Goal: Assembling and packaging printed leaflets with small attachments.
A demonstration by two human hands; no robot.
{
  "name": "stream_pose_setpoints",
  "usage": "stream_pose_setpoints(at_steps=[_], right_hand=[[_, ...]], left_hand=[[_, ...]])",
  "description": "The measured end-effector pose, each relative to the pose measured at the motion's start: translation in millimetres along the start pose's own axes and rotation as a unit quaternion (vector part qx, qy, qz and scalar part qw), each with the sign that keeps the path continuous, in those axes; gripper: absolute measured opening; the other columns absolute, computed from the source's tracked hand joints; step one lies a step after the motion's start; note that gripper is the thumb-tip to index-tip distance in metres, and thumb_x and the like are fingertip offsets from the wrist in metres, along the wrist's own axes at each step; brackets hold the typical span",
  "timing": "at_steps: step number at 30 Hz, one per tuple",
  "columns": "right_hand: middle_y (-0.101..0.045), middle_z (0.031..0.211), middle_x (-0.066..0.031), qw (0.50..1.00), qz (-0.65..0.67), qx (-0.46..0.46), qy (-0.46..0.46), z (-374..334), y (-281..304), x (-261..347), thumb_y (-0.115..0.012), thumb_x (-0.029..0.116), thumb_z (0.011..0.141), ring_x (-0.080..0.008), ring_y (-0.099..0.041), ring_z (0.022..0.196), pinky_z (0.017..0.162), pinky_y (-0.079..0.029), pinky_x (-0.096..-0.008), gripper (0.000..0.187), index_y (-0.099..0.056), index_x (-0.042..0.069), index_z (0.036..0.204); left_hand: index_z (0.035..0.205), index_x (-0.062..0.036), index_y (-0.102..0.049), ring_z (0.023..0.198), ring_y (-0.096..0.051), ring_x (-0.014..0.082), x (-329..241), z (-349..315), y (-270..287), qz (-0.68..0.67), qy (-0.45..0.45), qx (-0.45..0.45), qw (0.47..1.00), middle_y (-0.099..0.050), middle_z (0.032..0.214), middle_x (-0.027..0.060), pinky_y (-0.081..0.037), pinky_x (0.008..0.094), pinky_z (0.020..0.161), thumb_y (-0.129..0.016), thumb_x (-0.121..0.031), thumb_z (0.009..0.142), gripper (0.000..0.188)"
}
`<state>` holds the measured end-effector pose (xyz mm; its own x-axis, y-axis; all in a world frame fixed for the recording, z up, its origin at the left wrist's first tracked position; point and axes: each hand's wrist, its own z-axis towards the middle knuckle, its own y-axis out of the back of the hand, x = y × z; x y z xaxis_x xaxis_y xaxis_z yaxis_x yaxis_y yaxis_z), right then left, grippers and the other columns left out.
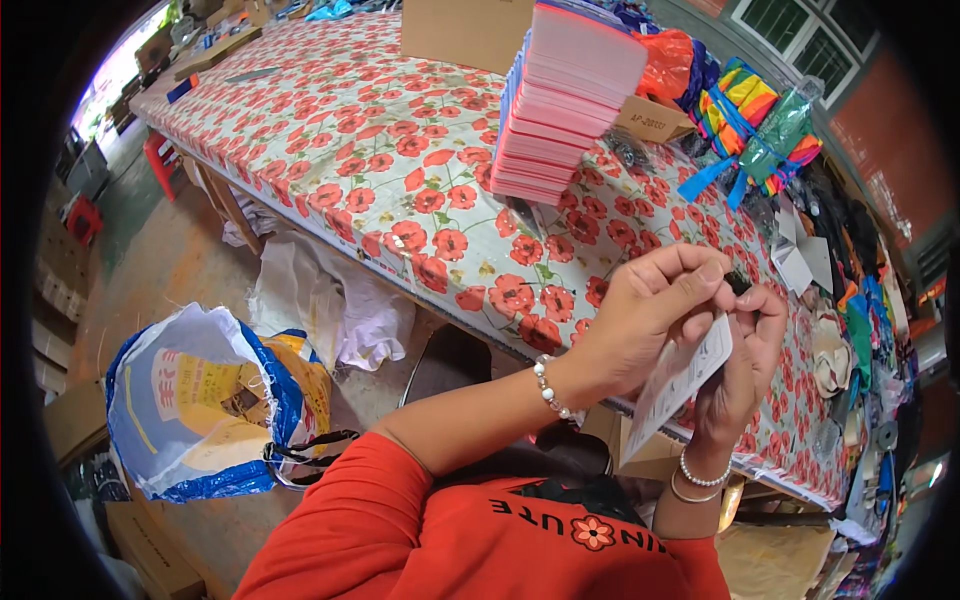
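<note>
Over the front edge of the table, my left hand (655,315) and my right hand (748,350) are raised close together with bent fingers. A small black piece (738,282), too small to name, shows at the fingertips of both. The thumb and forefinger of my left hand are pinched at it. A white printed card (672,392) slants down between my hands, its upper end against the fingers of my right hand. Exactly how the card is gripped is partly hidden by the fingers.
A tall stack of pink and white sheets (560,110) stands on the flowered tablecloth (400,180). Behind are a cardboard box (465,32) and rainbow-coloured fabric bundles (745,105). A folded white card (790,255) lies at right. A blue-edged woven sack (120,400) stands open on the floor.
</note>
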<state>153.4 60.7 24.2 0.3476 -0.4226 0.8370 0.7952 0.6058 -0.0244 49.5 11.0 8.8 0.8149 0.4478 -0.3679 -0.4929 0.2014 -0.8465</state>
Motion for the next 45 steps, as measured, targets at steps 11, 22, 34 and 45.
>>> stream_pose_setpoints(at_steps=[11, 22, 34, 45], right_hand=[[-0.046, 0.093, -0.0072, 0.912, -0.346, 0.095, 0.201, 12.8, 9.7, 28.1, -0.047, 0.007, 0.076, -0.0181, -0.037, 0.083, 0.074, -0.033, -0.0275, 0.02, -0.051, 0.004, 0.096], [-0.045, 0.104, -0.0094, 0.982, 0.149, 0.079, -0.081, 5.3, 0.3, -4.5, -0.05, 0.026, 0.086, -0.0169, -0.042, 0.094, 0.085, -0.031, -0.0286, 0.031, -0.043, 0.005, 0.108], [-0.044, 0.105, -0.0109, 0.997, 0.03, 0.06, 0.034, -0.7, -1.2, -12.3, -0.047, 0.018, 0.089, -0.0194, -0.041, 0.096, 0.089, -0.031, -0.0304, 0.015, -0.045, 0.006, 0.096], [-0.045, 0.102, -0.011, 0.99, -0.031, 0.126, 0.054, -6.8, -3.7, -8.8, -0.046, 0.017, 0.089, -0.0197, -0.041, 0.095, 0.088, -0.031, -0.0306, 0.013, -0.044, 0.006, 0.095]], left_hand=[[0.082, -0.0034, -0.063, 0.072, -0.047, 0.0111, -21.7, -2.0, 10.5, 0.473, -0.151, 0.194, 0.846, -0.062, 0.081, 0.0045, -0.039, 0.0206, 0.067, -0.06, -0.004, 0.082, 0.003], [0.091, 0.0025, -0.063, 0.074, -0.051, 0.0124, -22.0, -12.2, 19.9, 0.314, -0.044, 0.122, 0.941, -0.058, 0.085, 0.0074, -0.04, 0.0211, 0.068, -0.059, 0.002, 0.082, 0.01], [0.09, 0.0027, -0.063, 0.073, -0.054, 0.0124, -21.7, -19.5, 16.9, 0.512, -0.182, 0.052, 0.838, -0.06, 0.089, 0.0105, -0.043, 0.0204, 0.067, -0.058, 0.003, 0.084, 0.008], [0.097, 0.0033, -0.062, 0.07, -0.055, 0.0101, -31.4, -36.5, -9.9, 0.358, -0.087, -0.061, 0.928, -0.061, 0.086, 0.0099, -0.044, 0.0167, 0.063, -0.059, 0.008, 0.081, 0.017]])
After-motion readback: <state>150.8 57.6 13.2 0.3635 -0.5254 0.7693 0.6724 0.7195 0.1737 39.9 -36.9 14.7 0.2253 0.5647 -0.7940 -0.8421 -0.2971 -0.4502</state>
